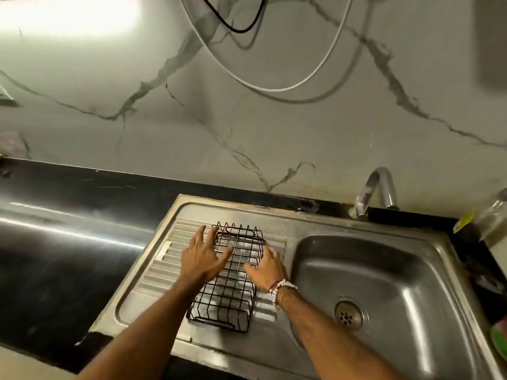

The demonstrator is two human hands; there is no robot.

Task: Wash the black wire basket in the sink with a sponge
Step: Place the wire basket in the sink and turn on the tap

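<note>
A long black wire basket [229, 294] lies on the ribbed steel drainboard [159, 259], just left of the sink bowl [370, 275]. My left hand [204, 255] hovers over the basket's far left side with its fingers spread, holding nothing. My right hand [267, 266] rests at the basket's right rim, fingers apart; whether it touches the wire is unclear. Bead bracelets circle my right wrist. At the far right edge a green thing [500, 338] shows, possibly a sponge.
A curved steel tap [374, 190] stands behind the bowl, and a drain strainer [348, 315] sits at its bottom. A clear bottle [493, 215] is at the back right. Black countertop [55, 242] stretches left. Cables hang on the marble wall.
</note>
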